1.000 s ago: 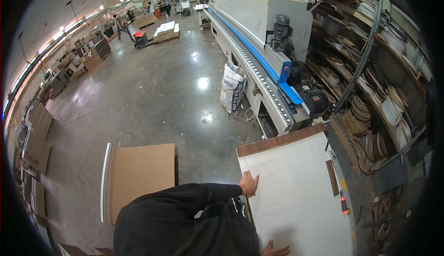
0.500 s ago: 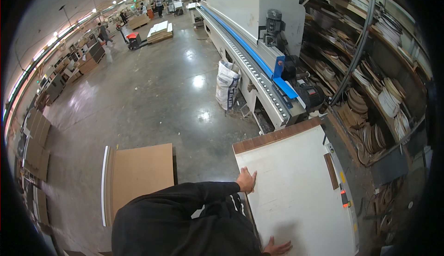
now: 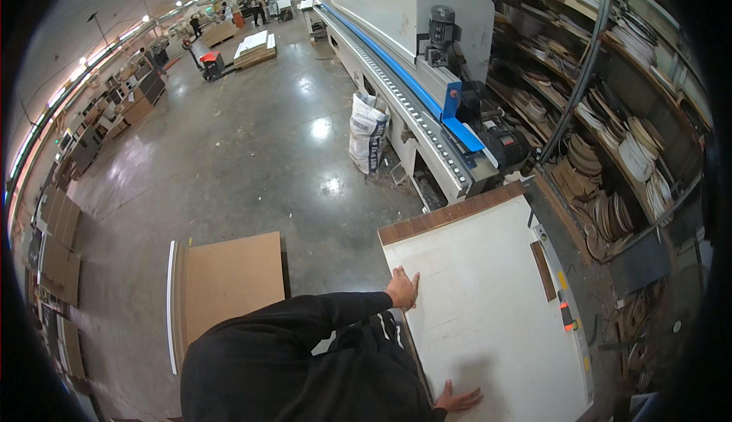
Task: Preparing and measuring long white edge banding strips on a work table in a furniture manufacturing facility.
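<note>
- Right now the left hand (image 3: 402, 288) lies flat, fingers spread, on the near-left edge of the white panel (image 3: 488, 308), gripping nothing.
- Nearer, the right hand (image 3: 457, 400) presses open-palmed on the same panel.
- Beyond its brown-edged far end stands the edge-banding machine (image 3: 412, 56); brown boards (image 3: 229, 281) lie left.

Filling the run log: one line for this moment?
left hand: flat on white panel | right hand: flat on panel's near end | edge-banding machine: ahead
</note>
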`<state>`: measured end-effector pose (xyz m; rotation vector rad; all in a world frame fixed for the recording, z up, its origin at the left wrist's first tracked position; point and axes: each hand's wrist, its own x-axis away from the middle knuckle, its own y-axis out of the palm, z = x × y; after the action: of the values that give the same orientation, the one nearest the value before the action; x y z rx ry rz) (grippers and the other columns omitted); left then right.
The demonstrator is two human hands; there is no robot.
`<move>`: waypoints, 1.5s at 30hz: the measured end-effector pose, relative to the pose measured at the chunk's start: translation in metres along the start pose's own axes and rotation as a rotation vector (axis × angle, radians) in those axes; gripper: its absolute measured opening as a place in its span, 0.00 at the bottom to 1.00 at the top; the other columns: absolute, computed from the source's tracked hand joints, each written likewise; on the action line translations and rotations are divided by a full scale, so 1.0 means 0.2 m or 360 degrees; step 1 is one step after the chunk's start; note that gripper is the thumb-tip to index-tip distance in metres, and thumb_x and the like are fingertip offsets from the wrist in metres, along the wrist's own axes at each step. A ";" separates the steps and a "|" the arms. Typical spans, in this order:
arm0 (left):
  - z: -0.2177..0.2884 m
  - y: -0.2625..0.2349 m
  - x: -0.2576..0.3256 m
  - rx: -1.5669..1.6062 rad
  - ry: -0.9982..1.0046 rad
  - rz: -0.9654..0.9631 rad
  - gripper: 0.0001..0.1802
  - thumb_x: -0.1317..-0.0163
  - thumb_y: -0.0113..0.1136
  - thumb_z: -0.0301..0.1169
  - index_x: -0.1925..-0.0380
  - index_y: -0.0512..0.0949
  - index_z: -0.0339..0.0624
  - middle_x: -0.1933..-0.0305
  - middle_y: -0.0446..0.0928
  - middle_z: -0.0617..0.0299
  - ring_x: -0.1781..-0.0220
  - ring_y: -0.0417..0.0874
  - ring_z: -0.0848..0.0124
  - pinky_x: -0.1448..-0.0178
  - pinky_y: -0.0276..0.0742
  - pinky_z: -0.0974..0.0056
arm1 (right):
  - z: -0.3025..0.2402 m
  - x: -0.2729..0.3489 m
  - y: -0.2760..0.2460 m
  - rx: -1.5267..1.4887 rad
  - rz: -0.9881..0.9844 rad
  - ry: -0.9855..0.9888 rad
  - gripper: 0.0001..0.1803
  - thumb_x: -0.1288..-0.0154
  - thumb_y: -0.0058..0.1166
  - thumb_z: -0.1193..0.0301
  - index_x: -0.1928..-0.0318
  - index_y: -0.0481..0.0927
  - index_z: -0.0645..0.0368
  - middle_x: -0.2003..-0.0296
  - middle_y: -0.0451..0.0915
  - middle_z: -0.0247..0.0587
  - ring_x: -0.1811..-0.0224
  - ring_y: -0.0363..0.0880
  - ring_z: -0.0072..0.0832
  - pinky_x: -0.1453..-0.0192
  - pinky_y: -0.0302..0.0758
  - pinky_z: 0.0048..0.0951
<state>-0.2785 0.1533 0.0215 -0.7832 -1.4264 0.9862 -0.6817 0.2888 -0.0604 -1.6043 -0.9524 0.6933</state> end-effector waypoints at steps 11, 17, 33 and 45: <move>0.00 0.00 0.00 0.0030 0.0024 0.0033 0.63 0.47 0.70 0.61 0.25 0.54 0.26 0.38 0.62 0.05 0.28 0.62 0.21 0.25 0.53 0.29 | 0.01 0.00 0.01 0.0006 0.0011 -0.0002 0.67 0.57 0.79 0.49 0.20 0.50 0.45 0.19 0.46 0.45 0.16 0.41 0.46 0.18 0.45 0.57; -0.01 0.02 -0.01 0.0026 0.0022 0.0091 0.63 0.48 0.70 0.61 0.25 0.55 0.26 0.39 0.63 0.06 0.29 0.63 0.21 0.26 0.54 0.29 | 0.01 0.00 0.02 0.0032 0.0056 -0.0034 0.67 0.57 0.78 0.48 0.20 0.50 0.46 0.20 0.46 0.45 0.16 0.40 0.46 0.17 0.45 0.56; -0.02 0.09 -0.03 -0.0017 0.0007 0.0170 0.63 0.49 0.69 0.62 0.25 0.57 0.28 0.41 0.67 0.08 0.31 0.65 0.21 0.28 0.55 0.31 | -0.02 -0.01 -0.01 0.0004 -0.0054 0.0039 0.67 0.57 0.79 0.48 0.20 0.50 0.45 0.19 0.46 0.44 0.16 0.41 0.45 0.17 0.44 0.56; -0.02 0.10 -0.04 -0.0062 0.0009 0.0165 0.62 0.47 0.67 0.63 0.25 0.57 0.29 0.41 0.67 0.08 0.30 0.66 0.22 0.29 0.56 0.32 | -0.01 -0.01 -0.02 -0.0033 -0.0036 -0.0004 0.66 0.58 0.80 0.52 0.21 0.52 0.45 0.20 0.48 0.46 0.17 0.42 0.46 0.18 0.45 0.57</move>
<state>-0.2762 0.1551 -0.0002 -0.8954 -1.4153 1.0370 -0.6823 0.2869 -0.0571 -1.6087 -0.9815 0.6720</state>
